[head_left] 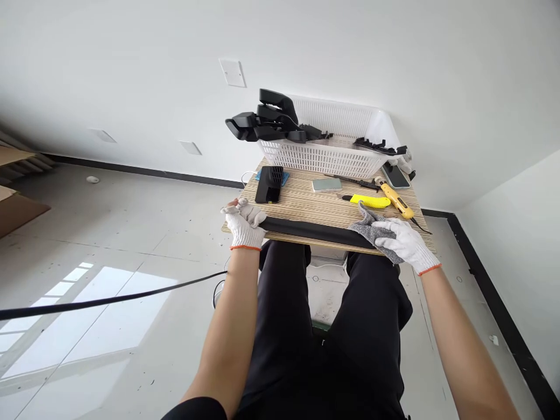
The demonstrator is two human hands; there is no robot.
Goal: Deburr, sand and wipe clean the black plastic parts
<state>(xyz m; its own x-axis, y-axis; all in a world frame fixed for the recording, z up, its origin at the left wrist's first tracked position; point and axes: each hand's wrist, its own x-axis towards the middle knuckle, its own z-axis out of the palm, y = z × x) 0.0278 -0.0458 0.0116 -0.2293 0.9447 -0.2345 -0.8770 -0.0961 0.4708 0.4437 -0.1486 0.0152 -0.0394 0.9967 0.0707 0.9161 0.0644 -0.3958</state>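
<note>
A long black strip (310, 229) lies along the near edge of the small wooden table (297, 182). Its left end is gripped by my left hand (245, 224), in a white knit glove with an orange cuff. My right hand (405, 240), gloved the same way, is closed on a grey cloth (371, 228) that covers the strip's right end. A yellow utility knife (371, 201) with its blade out lies just beyond the cloth. Beside it are a yellow-handled corded tool (396, 198) and a grey-green rectangular block (326, 185).
At the back stands a white plastic basket (324, 158) with several black molded parts (273, 119) jutting over its left side. Two phones, one black (268, 185) and one at the right (396, 176), lie on the table. A black cable (114, 299) crosses at left.
</note>
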